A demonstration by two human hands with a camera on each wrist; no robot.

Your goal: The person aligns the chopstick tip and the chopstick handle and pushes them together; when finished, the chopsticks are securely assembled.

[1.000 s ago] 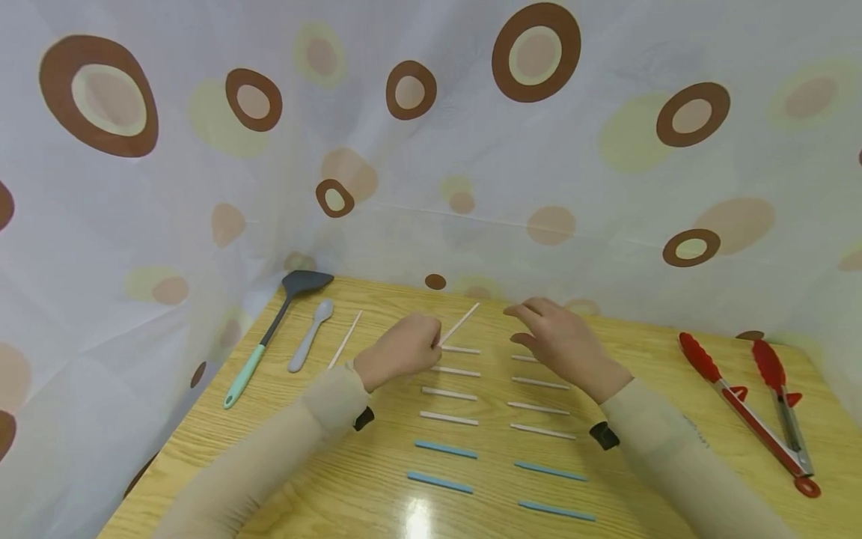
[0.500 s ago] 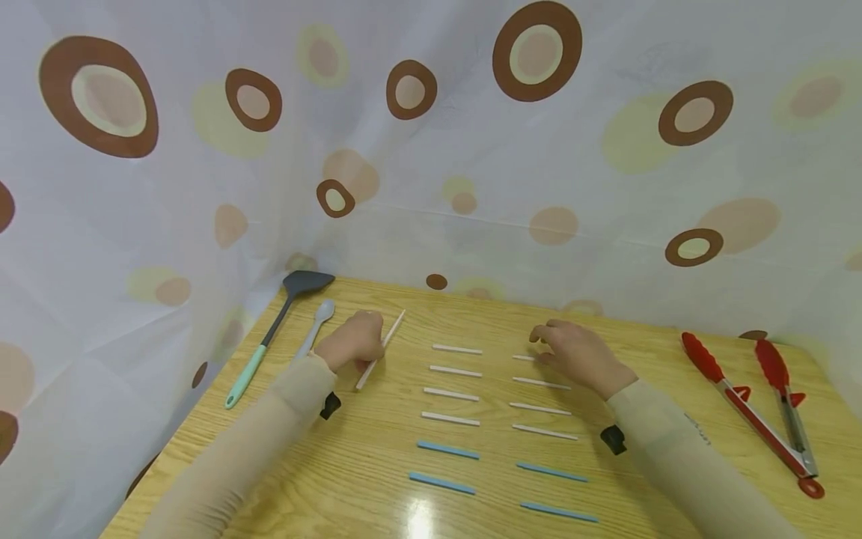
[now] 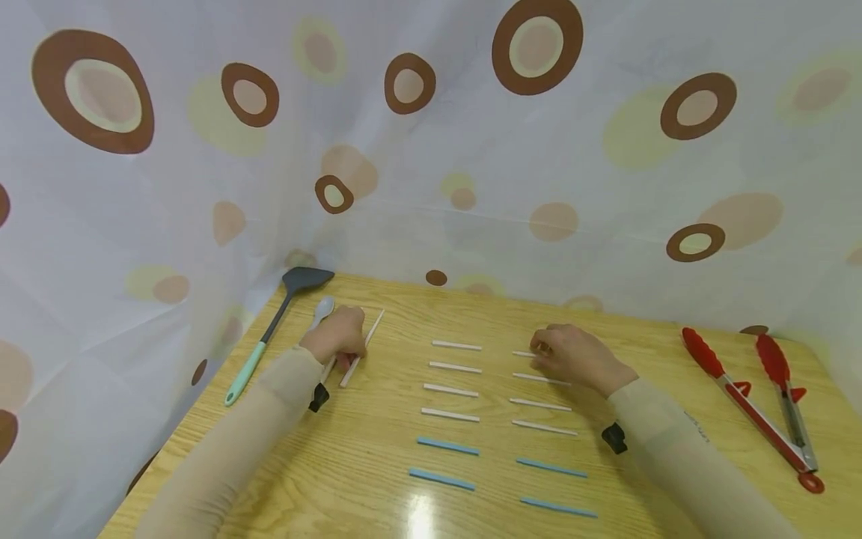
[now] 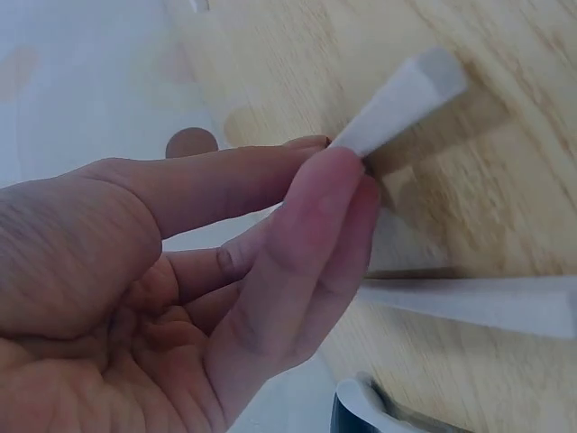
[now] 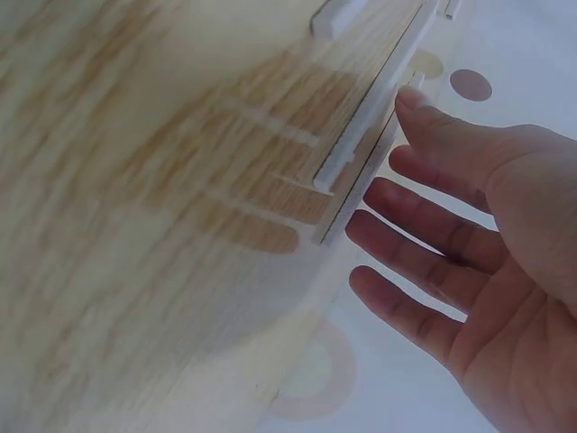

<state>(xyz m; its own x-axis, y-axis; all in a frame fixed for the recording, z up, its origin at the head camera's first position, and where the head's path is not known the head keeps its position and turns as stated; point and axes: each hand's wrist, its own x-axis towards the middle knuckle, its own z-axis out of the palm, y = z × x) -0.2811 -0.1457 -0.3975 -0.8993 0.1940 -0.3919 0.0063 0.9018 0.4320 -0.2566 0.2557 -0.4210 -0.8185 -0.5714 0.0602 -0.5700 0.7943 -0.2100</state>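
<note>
My left hand (image 3: 338,335), at the left of the table, pinches a white tapered chopstick (image 4: 401,104) between thumb and fingertips. Its square end sticks out past them, close above the wood. Beside it a second white chopstick (image 4: 505,305) lies on the table, partly hidden by the hand in the head view. My right hand (image 3: 574,358) hovers at the back of the right-hand column, near a white chopstick (image 3: 522,353). In the right wrist view its fingers are relaxed and spread, with nothing between them.
Two columns of white chopsticks (image 3: 450,415) and blue chopsticks (image 3: 441,479) lie mid-table. A grey spoon (image 3: 324,307) and a mint-handled spatula (image 3: 269,329) are at the left. Red tongs (image 3: 764,427) lie at the right. A patterned curtain (image 3: 471,165) hangs behind.
My left hand has moved left with the chopstick, from the middle to beside the spoon and the other chopstick there. My right hand has shifted slightly right and nearer me.
</note>
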